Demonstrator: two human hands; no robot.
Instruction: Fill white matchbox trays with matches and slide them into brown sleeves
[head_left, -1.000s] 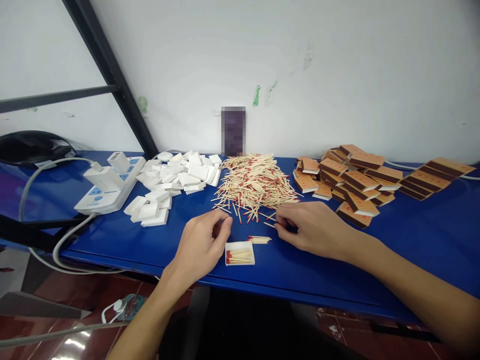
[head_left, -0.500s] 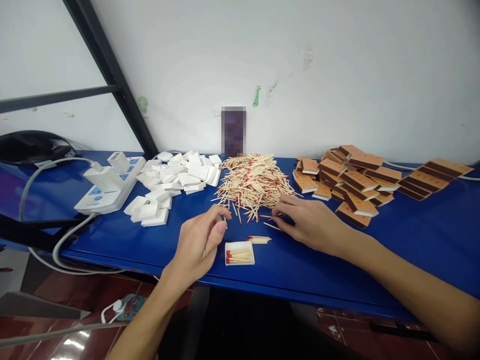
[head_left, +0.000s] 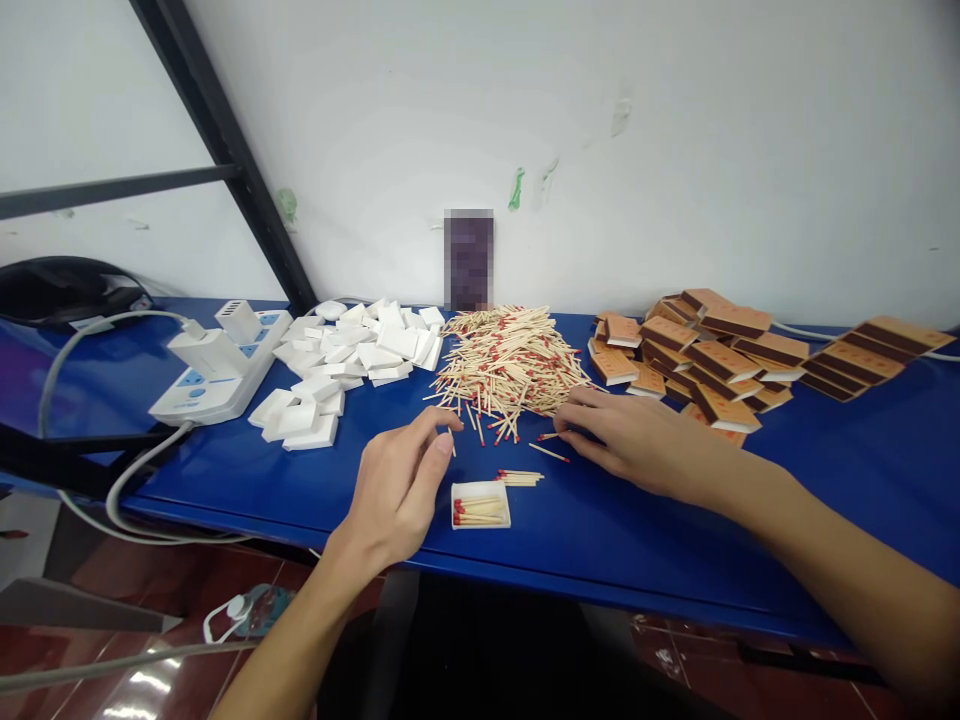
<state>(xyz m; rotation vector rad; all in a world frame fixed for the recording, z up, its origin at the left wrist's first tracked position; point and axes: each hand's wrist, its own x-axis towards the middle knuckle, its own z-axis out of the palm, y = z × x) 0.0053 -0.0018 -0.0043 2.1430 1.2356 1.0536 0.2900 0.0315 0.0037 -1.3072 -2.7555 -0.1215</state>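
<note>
A large heap of red-tipped matches [head_left: 514,360] lies against the wall. My left hand [head_left: 405,480] is closed in a loose pinch, with a thin match [head_left: 451,442] between or beside its thumb and finger. My right hand [head_left: 619,435] is at the heap's right front edge, fingers bent over a match whose red end sticks out at the fingertips. A loose match [head_left: 549,452] lies just left of it. Between the hands, a small white tray [head_left: 481,490] holds several matches, heads to the left. A short row of matches [head_left: 521,478] touches its upper right corner.
White empty trays [head_left: 360,350] are piled at the left, beside a white power strip [head_left: 217,380] with plugs and cables. Orange-brown matchbox sleeves [head_left: 712,350] are piled at the right. A blurred dark rectangle [head_left: 469,262] stands at the wall. The blue table's front edge [head_left: 570,585] is near.
My right hand has shifted slightly to the right, and the loose match beside its fingers now lies apart from them. My left hand has barely moved.
</note>
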